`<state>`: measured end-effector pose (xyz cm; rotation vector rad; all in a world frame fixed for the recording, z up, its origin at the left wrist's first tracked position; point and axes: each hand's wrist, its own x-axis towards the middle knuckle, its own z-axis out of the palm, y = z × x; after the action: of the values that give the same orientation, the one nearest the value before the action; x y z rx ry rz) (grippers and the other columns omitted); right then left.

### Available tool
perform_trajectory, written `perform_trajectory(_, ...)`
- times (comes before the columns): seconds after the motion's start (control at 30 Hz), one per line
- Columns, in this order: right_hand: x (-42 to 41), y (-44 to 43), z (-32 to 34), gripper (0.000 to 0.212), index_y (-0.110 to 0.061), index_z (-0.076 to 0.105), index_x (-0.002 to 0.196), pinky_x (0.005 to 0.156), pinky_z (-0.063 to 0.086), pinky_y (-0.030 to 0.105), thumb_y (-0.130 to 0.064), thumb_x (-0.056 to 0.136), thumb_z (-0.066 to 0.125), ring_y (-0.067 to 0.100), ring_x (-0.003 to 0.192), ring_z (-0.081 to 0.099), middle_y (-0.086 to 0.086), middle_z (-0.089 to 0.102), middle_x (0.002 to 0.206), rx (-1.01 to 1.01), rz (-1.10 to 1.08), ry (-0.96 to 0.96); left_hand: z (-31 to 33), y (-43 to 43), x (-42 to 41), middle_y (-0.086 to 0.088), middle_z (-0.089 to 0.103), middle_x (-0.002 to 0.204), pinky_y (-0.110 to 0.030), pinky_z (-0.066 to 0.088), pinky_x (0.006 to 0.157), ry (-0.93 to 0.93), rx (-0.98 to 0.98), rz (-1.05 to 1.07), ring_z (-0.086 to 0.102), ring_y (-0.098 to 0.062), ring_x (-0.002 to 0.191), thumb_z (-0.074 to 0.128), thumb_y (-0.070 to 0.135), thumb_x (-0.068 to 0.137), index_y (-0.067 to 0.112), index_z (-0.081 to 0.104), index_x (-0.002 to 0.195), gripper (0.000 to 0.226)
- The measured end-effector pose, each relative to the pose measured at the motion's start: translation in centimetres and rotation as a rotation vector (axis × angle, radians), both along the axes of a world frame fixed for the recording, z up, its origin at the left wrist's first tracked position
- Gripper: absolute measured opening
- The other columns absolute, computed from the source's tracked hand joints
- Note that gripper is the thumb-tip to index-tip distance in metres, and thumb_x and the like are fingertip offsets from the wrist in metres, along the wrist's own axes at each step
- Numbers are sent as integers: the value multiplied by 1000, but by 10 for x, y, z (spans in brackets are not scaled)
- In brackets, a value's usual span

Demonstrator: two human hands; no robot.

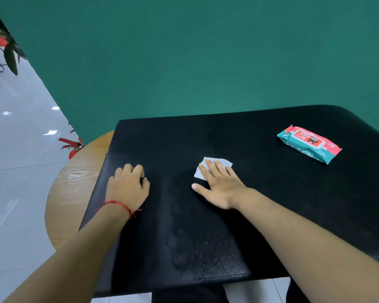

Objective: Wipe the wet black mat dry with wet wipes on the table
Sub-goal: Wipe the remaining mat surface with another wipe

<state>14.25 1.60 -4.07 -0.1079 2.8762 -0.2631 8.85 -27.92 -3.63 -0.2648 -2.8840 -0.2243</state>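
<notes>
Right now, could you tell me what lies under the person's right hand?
A small white wet wipe lies under the straight fingers of the right hand, flat on the black textured mat. Its covered part and the mat beneath are hidden.

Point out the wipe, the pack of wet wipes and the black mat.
wipe [198, 174]: head view, bare left corner.
pack of wet wipes [309, 144]: head view, middle of top face.
black mat [206, 248]: head view, bare near part.

I see my right hand pressing a wipe flat on the black mat; my left hand rests curled on the mat.
</notes>
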Motion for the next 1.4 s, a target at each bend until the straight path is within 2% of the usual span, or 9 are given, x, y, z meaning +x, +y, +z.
perform_trajectory(0.1, -26, -11, -1, 95, -31, -9, 169, 130, -8, 51, -86, 94, 11, 21, 160, -24, -5, -24, 174, 6, -31, -10, -11, -2, -9, -3, 60, 109, -44, 48, 79, 55, 51, 11, 54, -28, 101, 60, 34, 97, 23, 61, 109, 17)
perform_trajectory(0.17, -39, -20, 0, 97, -31, -10, 169, 130, -8, 53, -87, 92, 12, 23, 160, -25, -4, -26, 174, 4, -27, -19, -19, -6, -11, -6, 62, 127, -50, 49, 96, 69, 117, -1, 54, -31, 120, 62, 32, 97, 22, 63, 124, 29)
perform_trajectory(0.23, -49, -31, 2, 99, -31, -11, 169, 130, -9, 53, -88, 92, 14, 24, 160, -27, -3, -27, 174, -10, -13, -33, -23, -6, -17, -7, 56, 146, -53, 42, 113, 31, 140, 5, 46, -30, 140, 60, 33, 98, 22, 60, 137, 41)
perform_trajectory(0.3, -55, -45, 4, 102, -30, -10, 169, 129, -10, 54, -89, 91, 16, 25, 159, -28, -2, -27, 174, -28, 16, -41, -23, -6, -20, -7, 51, 155, -55, 35, 120, -17, 137, 22, 40, -29, 148, 54, 38, 100, 24, 56, 144, 46)
perform_trajectory(0.57, -16, -56, -2, 95, -35, -10, 168, 130, -13, 45, -86, 94, 19, 13, 158, -30, -10, -24, 174, -73, 249, 12, -23, -6, -18, -4, 52, 155, -56, 33, 120, -37, 164, 9, 41, -26, 148, 47, 40, 99, 26, 57, 144, 49)
perform_trajectory(0.7, -3, -12, -3, 87, -40, -8, 168, 131, -8, 44, -84, 96, 16, 6, 157, -26, -17, -21, 173, -56, 194, 32, -24, -5, -17, -3, 51, 157, -54, 31, 122, -36, 170, 14, 40, -25, 149, 54, 35, 102, 25, 57, 146, 46)
perform_trajectory(1.03, -99, -15, 3, 99, -33, -8, 169, 130, -8, 53, -89, 91, 14, 21, 160, -25, -6, -23, 175, -17, -37, -16, -26, -7, -19, -3, 53, 154, -55, 35, 120, -21, 155, 14, 42, -25, 148, 54, 36, 100, 25, 57, 144, 46)
perform_trajectory(1.23, -116, -57, 7, 105, -28, -13, 168, 128, -12, 58, -90, 90, 19, 29, 159, -29, 2, -26, 174, 2, 40, -53, -25, -5, -18, -1, 53, 154, -53, 34, 121, -23, 155, 10, 41, -23, 148, 46, 42, 97, 27, 57, 144, 50)
perform_trajectory(1.4, -84, -51, 1, 99, -32, -12, 168, 129, -13, 51, -88, 92, 19, 19, 157, -32, -7, -27, 173, -57, 179, -25, -25, -5, -19, -1, 51, 156, -53, 31, 123, -41, 167, 19, 39, -23, 150, 57, 34, 99, 27, 56, 145, 46)
